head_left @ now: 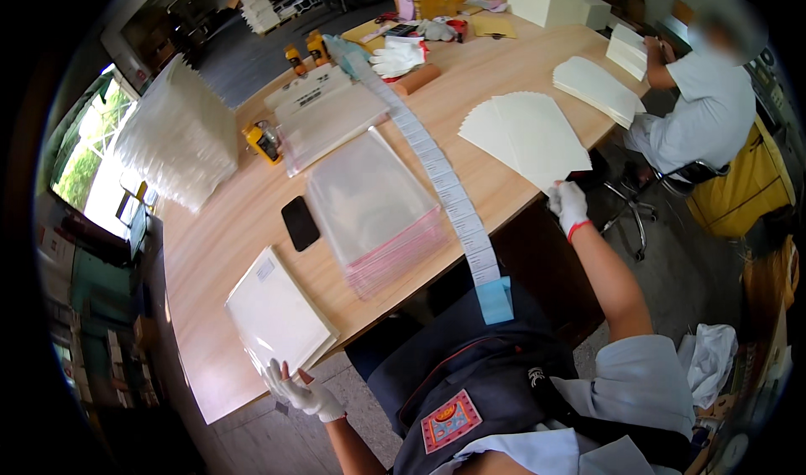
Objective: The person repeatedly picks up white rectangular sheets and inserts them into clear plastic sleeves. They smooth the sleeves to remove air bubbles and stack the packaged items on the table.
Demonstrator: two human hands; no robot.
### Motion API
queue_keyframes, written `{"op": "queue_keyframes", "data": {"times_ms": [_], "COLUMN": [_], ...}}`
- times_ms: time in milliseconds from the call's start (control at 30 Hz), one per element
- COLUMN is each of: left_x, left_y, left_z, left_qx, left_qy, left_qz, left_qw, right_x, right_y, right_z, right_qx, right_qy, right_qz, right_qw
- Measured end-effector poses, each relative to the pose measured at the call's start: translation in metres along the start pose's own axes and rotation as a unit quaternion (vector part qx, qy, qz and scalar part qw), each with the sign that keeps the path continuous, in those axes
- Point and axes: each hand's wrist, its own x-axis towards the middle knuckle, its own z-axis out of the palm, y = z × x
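My left hand [306, 394], in a white glove with bare fingertips on some fingers, is open with its fingers spread. It is at the near edge of a stack of white sheets in clear sleeves [281, 311], with a small label on the top one. My right hand [571, 206], gloved with a red cuff, is beside the near corner of a fanned stack of cream sheets [529, 135]; its fingers are slightly bent and nothing shows in them. Between the hands lie a pile of clear plastic sleeves with pink edges [378, 211] and a long strip of labels [441, 173], whose blue end hangs toward me.
A black phone [300, 223] and a yellow bottle [262, 143] lie left of the sleeves. A bulky plastic-wrapped stack [180, 135] stands at the far left. White gloves [399, 57] lie farther back. Another person [705, 97] sits at the right by more cream sheets [598, 89].
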Motion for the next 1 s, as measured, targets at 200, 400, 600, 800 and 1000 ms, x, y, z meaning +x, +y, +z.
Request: {"op": "queue_keyframes", "data": {"times_ms": [200, 400, 600, 800, 1000], "left_x": [0.007, 0.016, 0.053, 0.065, 0.069], "left_y": [0.044, 0.087, 0.099, 0.086, 0.126], "left_z": [0.054, 0.074, 0.147, 0.183, 0.169], "left_qx": [-0.123, -0.008, 0.074, 0.139, 0.198], "left_qy": [-0.081, -0.188, -0.356, -0.484, -0.507], "left_qz": [0.066, 0.067, 0.095, 0.161, 0.158], "left_qw": [0.987, 0.98, 0.927, 0.849, 0.824], "right_x": [0.085, 0.105, 0.116, 0.066, -0.064], "right_y": [-0.005, -0.009, -0.033, -0.063, -0.08], "right_z": [-0.047, -0.05, -0.02, -0.004, -0.004], "right_qx": [0.102, 0.087, 0.029, 0.141, 0.181], "right_qy": [0.05, -0.004, -0.014, -0.115, -0.094], "right_qz": [0.131, -0.041, -0.024, -0.022, 0.142], "right_qw": [0.985, 0.995, 0.999, 0.983, 0.969]}}
